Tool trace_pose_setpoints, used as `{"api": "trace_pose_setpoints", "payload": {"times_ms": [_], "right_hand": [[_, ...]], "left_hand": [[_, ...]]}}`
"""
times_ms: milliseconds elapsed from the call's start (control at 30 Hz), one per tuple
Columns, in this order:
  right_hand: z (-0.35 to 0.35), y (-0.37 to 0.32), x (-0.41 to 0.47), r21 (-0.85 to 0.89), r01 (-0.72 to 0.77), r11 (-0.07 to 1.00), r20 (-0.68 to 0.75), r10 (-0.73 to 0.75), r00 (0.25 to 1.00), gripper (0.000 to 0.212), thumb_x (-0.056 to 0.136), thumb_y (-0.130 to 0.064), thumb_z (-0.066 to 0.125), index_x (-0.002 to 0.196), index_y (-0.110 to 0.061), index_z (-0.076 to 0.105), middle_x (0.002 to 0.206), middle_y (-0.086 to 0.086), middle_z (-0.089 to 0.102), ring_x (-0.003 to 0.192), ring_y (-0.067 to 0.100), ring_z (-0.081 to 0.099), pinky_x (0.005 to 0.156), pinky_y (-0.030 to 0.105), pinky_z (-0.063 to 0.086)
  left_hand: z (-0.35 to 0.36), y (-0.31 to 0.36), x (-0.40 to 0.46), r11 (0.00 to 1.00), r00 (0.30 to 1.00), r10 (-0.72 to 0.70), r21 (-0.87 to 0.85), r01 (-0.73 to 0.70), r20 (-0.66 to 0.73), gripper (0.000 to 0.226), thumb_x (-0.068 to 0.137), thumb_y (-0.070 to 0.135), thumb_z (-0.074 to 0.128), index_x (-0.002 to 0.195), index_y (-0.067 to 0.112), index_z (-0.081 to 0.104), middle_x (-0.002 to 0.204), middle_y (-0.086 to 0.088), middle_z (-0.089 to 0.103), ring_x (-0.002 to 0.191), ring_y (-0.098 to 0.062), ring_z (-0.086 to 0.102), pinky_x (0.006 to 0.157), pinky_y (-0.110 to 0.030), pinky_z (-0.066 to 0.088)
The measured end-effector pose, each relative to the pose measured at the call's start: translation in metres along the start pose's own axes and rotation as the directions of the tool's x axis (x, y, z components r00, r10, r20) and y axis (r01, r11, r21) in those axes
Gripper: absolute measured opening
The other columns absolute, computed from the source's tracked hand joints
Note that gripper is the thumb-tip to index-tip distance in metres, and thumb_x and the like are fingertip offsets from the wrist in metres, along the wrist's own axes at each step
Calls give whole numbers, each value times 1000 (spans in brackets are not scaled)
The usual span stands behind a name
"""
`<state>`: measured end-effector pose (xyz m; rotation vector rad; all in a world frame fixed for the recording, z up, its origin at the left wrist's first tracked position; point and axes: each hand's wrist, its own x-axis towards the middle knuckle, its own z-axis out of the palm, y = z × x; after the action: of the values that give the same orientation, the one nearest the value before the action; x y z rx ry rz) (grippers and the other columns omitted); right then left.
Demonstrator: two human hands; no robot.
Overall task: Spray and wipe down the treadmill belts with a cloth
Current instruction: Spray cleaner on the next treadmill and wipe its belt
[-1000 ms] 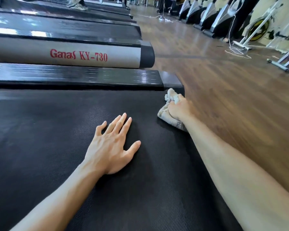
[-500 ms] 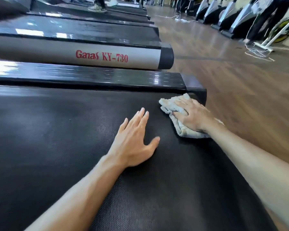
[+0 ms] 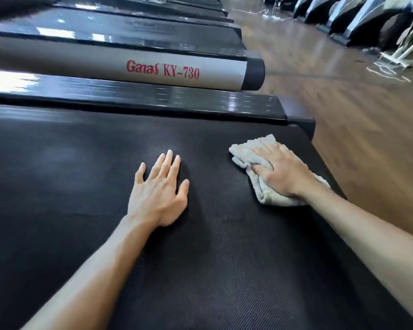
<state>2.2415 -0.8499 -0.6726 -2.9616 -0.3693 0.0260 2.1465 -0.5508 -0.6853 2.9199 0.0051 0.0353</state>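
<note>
The black textured treadmill belt fills the lower view. My left hand rests flat on it near the middle, fingers straight and spread. A crumpled beige cloth lies on the belt close to its right end. My right hand presses down on the cloth, fingers stretched over it and the thumb pinching a fold. No spray bottle is in view.
A glossy black side rail borders the belt's far side. Beyond it lies the neighbouring treadmill's grey rail marked "Ganas KY-730". Wooden floor runs along the right. Other machines and loose white cables stand at the far right.
My right hand has slid the cloth from the belt's far corner toward me along the right end, going from a bunched grip to a flatter press. My left hand stays planted.
</note>
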Motion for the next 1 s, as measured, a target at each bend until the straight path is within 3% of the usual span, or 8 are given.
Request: {"api": "trace_pose_setpoints", "payload": {"times_ms": [133, 267, 367, 500, 633, 733, 833, 1000], "right_hand": [[8, -45, 53, -81, -104, 991, -58, 100, 993, 60, 91, -63, 22, 146, -42, 37, 157, -2, 37, 140, 32, 35, 118, 47, 25], [23, -90, 3, -25, 158, 987, -7, -158, 987, 65, 88, -70, 23, 148, -49, 38, 166, -6, 27, 154, 30, 18, 125, 47, 17], [16, -64, -60, 87, 240, 967, 4, -241, 970, 63, 91, -68, 27, 151, -51, 34, 169, -16, 17, 157, 17, 8, 128, 42, 6], [-1, -27, -30, 20, 86, 996, -16, -86, 996, 58, 96, -63, 30, 152, -48, 37, 167, -14, 23, 154, 20, 18, 127, 40, 10], [7, -70, 12, -90, -16, 996, -69, 10, 998, 65, 89, -63, 22, 145, -39, 44, 154, 1, 40, 138, 31, 35, 119, 46, 23], [16, -95, -40, -24, 136, 990, -19, -137, 990, 67, 94, -63, 29, 154, -37, 36, 169, 3, 20, 155, 30, 14, 126, 46, 10], [7, -71, -105, 69, 187, 980, 27, -189, 982, 75, 86, -73, 18, 157, -50, 25, 172, -14, 2, 159, 20, -5, 129, 42, -2], [-8, -29, -56, -2, -9, 1000, 26, 9, 1000, 63, 93, -67, 25, 153, -46, 33, 166, -9, 22, 153, 32, 18, 127, 44, 11]], "left_hand": [[0, 1, 1, 1000, 1000, -13, -12, 13, -3, 65, 105, 50, 20, 163, 27, 1, 169, 10, -10, 154, -3, -13, 126, -44, -5], [-1, -1, 1, 1000, 1000, -10, -20, 10, -14, 63, 105, 46, 20, 163, 28, 2, 169, 11, -9, 154, -3, -12, 126, -43, -6], [0, -3, 2, 1000, 1000, -3, -26, 2, -18, 63, 105, 43, 21, 163, 27, 2, 169, 11, -8, 154, -3, -11, 126, -43, -5], [2, -2, 3, 1000, 1000, -5, -23, 4, -18, 62, 105, 42, 21, 163, 27, 3, 170, 11, -7, 154, -4, -10, 126, -44, -5], [2, -2, 3, 1000, 1000, -6, -17, 6, -14, 62, 105, 41, 21, 163, 27, 5, 170, 11, -5, 154, -4, -8, 126, -44, -4], [3, -3, 3, 1000, 999, -9, -14, 8, -31, 62, 104, 42, 22, 163, 28, 6, 170, 12, -5, 154, -3, -8, 126, -43, -3], [5, -4, 3, 1000, 999, -2, -22, 2, -36, 62, 104, 42, 21, 163, 28, 6, 170, 12, -5, 154, -3, -8, 126, -44, -2], [5, -4, 4, 999, 999, 6, -53, -8, -45, 63, 104, 40, 23, 163, 25, 9, 170, 9, -4, 155, -4, -7, 126, -44, -4]]}}
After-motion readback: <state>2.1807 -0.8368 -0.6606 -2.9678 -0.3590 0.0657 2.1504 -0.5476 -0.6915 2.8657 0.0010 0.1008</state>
